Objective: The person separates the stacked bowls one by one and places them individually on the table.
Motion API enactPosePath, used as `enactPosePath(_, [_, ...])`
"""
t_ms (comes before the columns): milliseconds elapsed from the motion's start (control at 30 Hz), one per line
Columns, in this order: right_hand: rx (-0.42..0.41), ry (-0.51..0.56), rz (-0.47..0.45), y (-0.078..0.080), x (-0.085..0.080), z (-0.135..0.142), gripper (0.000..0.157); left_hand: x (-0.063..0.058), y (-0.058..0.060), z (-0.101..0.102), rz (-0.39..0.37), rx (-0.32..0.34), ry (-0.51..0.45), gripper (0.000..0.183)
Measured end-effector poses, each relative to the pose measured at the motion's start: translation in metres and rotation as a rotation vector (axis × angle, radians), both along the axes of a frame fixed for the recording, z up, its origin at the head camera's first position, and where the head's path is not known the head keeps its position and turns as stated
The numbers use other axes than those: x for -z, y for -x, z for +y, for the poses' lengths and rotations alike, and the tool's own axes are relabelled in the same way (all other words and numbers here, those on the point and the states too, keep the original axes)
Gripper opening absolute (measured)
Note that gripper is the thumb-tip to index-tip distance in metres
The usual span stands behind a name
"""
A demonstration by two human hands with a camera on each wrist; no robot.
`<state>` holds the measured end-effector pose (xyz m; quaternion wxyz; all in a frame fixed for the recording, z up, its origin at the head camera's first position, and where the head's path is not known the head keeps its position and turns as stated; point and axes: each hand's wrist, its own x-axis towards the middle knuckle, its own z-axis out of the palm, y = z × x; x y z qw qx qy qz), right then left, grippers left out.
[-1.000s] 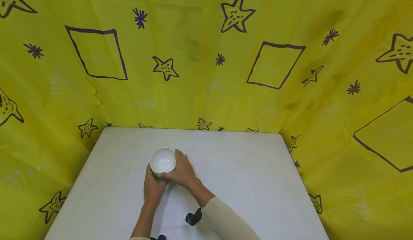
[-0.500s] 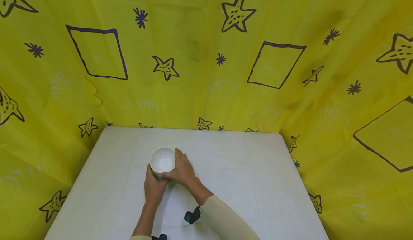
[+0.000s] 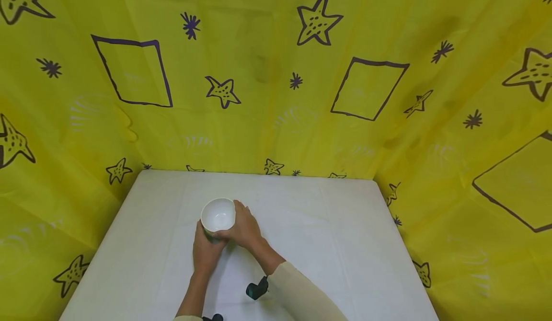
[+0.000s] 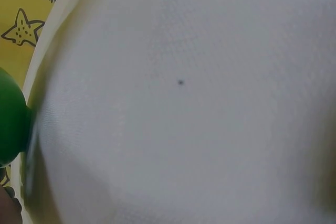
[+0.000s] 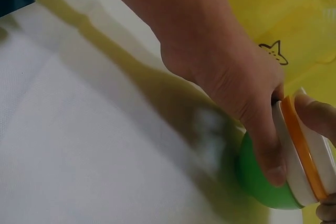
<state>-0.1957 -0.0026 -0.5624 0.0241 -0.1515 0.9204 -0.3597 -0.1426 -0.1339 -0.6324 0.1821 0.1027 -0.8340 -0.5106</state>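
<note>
Left hand (image 3: 208, 253) grips bowl stack (image 3: 217, 214) by green lower wall, left of table (image 3: 327, 244) centre; right hand (image 3: 246, 227) clasps its rim, nearer centre. Likely light, stiff, a bit slick: hold by outer walls, two-handed.

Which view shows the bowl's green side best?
Right wrist: the bowl's green side sits inside the frame, though partly behind the left hand. Head: only a sliver near that hand. Left wrist: a rounded piece, cut off at the edge.
</note>
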Motion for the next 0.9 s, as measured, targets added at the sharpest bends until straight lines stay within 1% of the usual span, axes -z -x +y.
enactPosePath(133, [0.005, 0.031, -0.003, 0.000, -0.001, 0.001, 0.103, 0.001, 0.000, -0.001, 0.015, 0.002, 0.015, 0.091])
enactPosePath(300, [0.012, 0.076, 0.013, 0.001, -0.005, 0.002, 0.097, 0.004, 0.003, -0.002, 0.011, 0.000, 0.023, 0.092])
enactPosePath(433, [0.018, 0.112, 0.021, -0.001, -0.013, 0.002, 0.092, 0.006, 0.004, -0.002, 0.008, -0.001, 0.014, 0.092])
enactPosePath(567, [0.028, 0.138, 0.037, -0.004, -0.024, 0.002, 0.089, 0.007, 0.004, -0.003, -0.007, 0.000, 0.002, 0.091])
enactPosePath(700, [0.056, 0.156, 0.040, -0.006, -0.035, 0.005, 0.089, 0.004, 0.003, -0.003, -0.030, 0.011, -0.003, 0.092])
enactPosePath(900, [0.114, 0.165, 0.025, -0.008, -0.044, 0.013, 0.097, 0.001, 0.001, -0.001, -0.057, 0.010, 0.012, 0.094])
